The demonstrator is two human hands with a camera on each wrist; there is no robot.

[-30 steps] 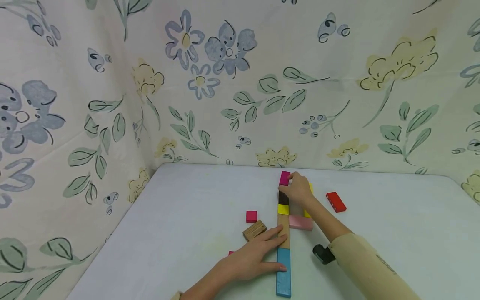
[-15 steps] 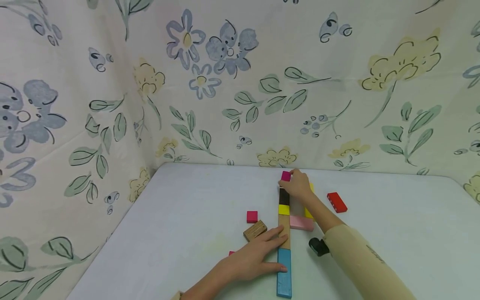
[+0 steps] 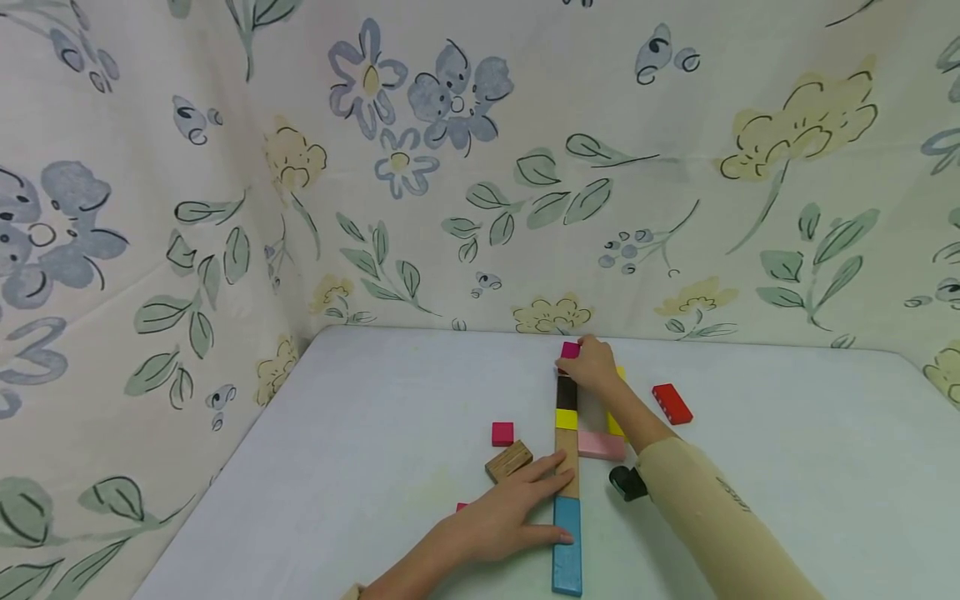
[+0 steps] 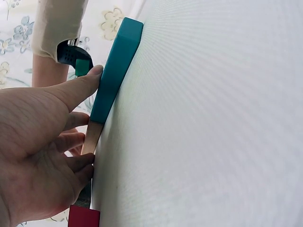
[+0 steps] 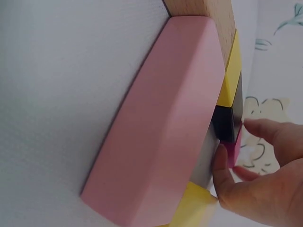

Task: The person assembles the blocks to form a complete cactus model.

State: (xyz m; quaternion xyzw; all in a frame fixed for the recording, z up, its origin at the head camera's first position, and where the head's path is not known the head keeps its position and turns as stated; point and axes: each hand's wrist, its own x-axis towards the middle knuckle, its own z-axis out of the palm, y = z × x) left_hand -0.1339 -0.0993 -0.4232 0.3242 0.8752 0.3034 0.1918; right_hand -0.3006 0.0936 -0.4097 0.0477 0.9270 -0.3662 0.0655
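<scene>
Fingers [image 3: 543, 464] spread, the left hand [image 3: 497, 517] touches a long blue bar [image 3: 567, 562]; I see the right hand [image 3: 597, 367] pinch a rectangular magenta block [image 3: 571, 350] near the counter's [image 3: 390, 392] far edge.

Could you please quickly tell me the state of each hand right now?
Left hand: open, resting on the blue block and light wooden block.
Right hand: closed, pinching the farthest magenta block.
</scene>
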